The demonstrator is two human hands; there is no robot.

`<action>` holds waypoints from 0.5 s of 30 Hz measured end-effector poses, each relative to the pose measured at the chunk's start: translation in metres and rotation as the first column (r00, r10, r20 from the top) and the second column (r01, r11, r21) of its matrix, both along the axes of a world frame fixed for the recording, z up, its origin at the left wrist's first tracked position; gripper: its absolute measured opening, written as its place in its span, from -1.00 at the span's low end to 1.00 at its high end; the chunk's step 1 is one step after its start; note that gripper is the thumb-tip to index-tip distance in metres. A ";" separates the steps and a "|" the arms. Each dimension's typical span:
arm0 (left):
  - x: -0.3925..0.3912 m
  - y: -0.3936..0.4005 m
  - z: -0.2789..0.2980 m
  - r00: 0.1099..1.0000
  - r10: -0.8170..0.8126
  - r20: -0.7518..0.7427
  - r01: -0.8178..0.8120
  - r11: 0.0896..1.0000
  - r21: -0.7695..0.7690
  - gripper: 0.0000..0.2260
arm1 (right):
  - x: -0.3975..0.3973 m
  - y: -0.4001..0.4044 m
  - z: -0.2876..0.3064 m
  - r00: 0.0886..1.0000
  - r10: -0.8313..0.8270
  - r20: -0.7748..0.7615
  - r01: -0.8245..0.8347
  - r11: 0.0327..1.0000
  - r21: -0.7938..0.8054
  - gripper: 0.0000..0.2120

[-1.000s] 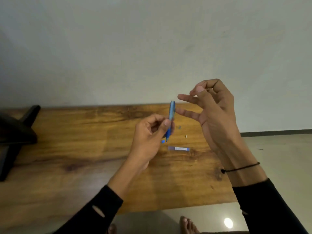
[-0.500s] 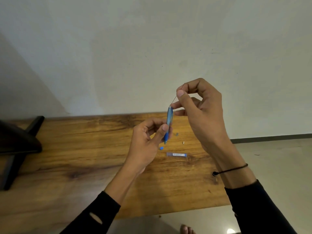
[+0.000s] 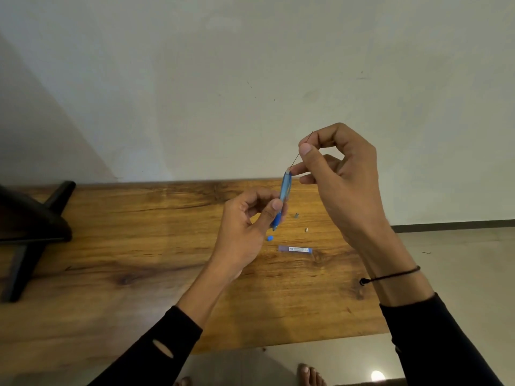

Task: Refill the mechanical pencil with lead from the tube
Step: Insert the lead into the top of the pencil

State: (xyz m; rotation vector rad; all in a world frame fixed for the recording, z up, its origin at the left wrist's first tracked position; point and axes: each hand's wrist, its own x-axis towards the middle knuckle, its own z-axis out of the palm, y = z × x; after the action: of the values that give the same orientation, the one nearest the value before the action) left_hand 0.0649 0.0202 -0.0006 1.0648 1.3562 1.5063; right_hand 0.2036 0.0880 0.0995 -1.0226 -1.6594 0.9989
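My left hand (image 3: 245, 224) grips a blue mechanical pencil (image 3: 284, 189) near its lower end and holds it upright, open top end upward. Pinched between thumb and forefinger of my right hand (image 3: 340, 174) is a thin dark lead (image 3: 296, 160), slanting down with its lower tip at the pencil's open top. The lead tube (image 3: 295, 249), pale blue with a white label, lies flat on the wooden table (image 3: 139, 260) below the hands. A small blue cap (image 3: 269, 238) lies on the wood beside the tube.
Two tiny parts, one grey (image 3: 297, 215) and one whitish (image 3: 306, 230), lie on the table near the pencil. A black stand (image 3: 30, 227) occupies the table's left end. The wall rises just behind the table. Bare toes (image 3: 309, 374) show on the floor below the table's near edge.
My right hand, which was spread open beside the pencil, closed its thumb and forefinger on the lead and brought its tip to the pencil's open top. The pencil stays upright in my left hand.
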 end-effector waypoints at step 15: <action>0.002 0.001 -0.004 1.000 -0.013 0.001 0.013 1.000 0.023 -0.95 | 0.000 0.000 -0.006 0.994 -0.022 0.107 0.021 1.000 0.011 -0.88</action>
State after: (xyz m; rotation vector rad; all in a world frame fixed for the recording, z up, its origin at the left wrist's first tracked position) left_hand 0.0667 0.0212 -0.0051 1.0847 1.3313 1.5166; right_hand 0.2035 0.0876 0.0930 -1.1023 -1.7343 0.9352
